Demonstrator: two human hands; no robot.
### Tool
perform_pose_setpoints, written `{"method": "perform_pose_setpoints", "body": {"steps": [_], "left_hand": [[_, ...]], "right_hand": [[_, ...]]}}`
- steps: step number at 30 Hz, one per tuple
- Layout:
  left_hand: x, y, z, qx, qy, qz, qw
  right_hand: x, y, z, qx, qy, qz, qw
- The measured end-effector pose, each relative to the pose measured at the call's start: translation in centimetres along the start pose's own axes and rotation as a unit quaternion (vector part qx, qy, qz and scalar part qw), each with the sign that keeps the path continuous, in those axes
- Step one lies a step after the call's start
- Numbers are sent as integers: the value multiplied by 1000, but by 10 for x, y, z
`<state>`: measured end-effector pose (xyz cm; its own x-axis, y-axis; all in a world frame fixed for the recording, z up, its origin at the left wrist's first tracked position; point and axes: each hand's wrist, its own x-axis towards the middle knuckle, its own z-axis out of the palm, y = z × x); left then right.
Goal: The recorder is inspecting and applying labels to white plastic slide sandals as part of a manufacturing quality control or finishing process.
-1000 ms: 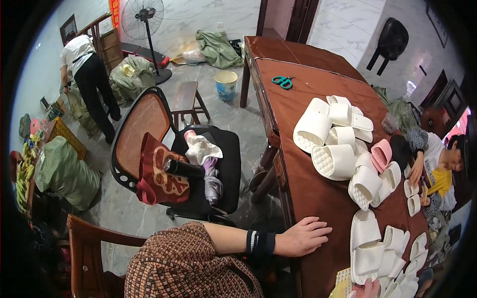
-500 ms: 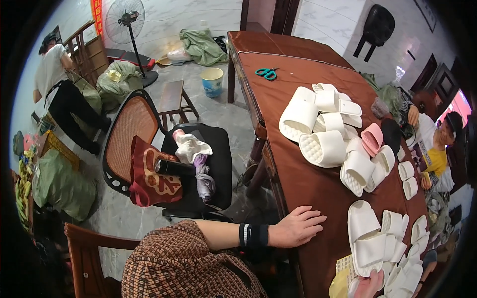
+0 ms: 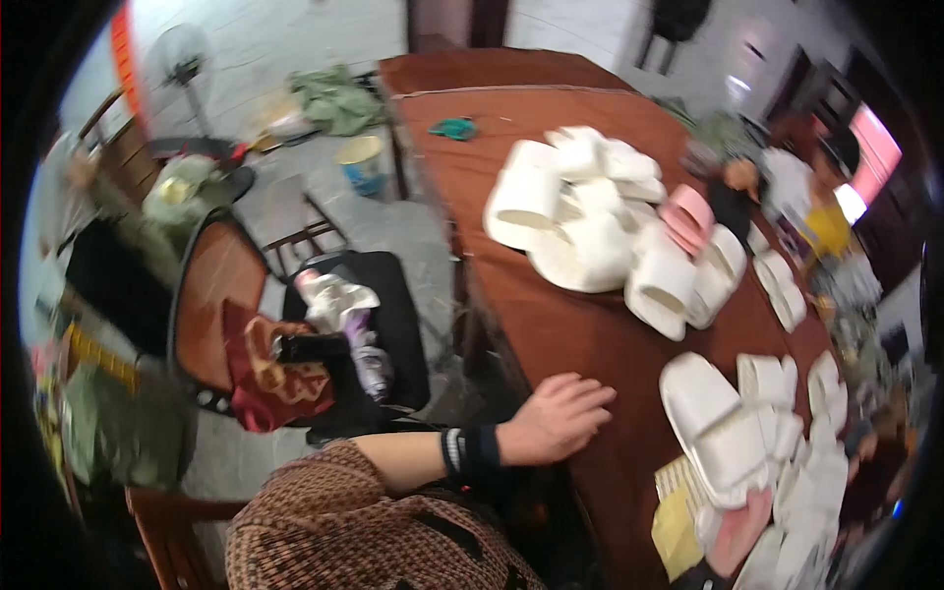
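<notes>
My left hand (image 3: 559, 419), with a dark band at its wrist, rests on the near left edge of the brown-covered table (image 3: 580, 339). Its fingers are stretched out with nothing in them. At the lower right, my right hand (image 3: 744, 523) grips the near end of a white slipper (image 3: 726, 462); some fingers are hidden. Beside that hand lie yellow papers (image 3: 677, 536). More white slippers (image 3: 811, 472) crowd the table to its right. Farther off sits a pile of white slippers (image 3: 580, 251), with a pink slipper (image 3: 688, 218) on top.
Green-handled scissors (image 3: 453, 129) lie on the table's far part. At left, an office chair (image 3: 403, 324) bears a red bag (image 3: 275, 369), a dark bottle (image 3: 310, 347) and a purple umbrella (image 3: 368, 359). A bucket (image 3: 362, 165) stands beyond. Another person (image 3: 811, 202) sits across the table.
The view has turned and blurred, shifting the table left and up. My right hand and wrist show more, and the slipper at it has tilted. My left hand still rests on the table edge.
</notes>
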<state>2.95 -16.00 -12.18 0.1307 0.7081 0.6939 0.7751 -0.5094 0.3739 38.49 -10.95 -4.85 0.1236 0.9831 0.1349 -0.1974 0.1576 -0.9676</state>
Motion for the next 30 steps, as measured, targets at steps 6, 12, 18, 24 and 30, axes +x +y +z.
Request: {"method": "perform_pose_setpoints", "body": {"steps": [6,12,18,24,30], "left_hand": [[9,6,0,31,-25,-3,999],[11,10,-1,66,-48,0,997],[10,10,1,68,-63,-3,996],[9,10,4,67,-66,-8,996],[9,11,5,72,-61,0,996]], "right_hand": [[8,-7,-3,49,25,27,998],[12,-11,1,79,87,23,993],[14,-11,-4,130,81,-3,988],[19,-2,-16,180,104,-1,978],[25,-1,-29,201,121,-13,972]]}}
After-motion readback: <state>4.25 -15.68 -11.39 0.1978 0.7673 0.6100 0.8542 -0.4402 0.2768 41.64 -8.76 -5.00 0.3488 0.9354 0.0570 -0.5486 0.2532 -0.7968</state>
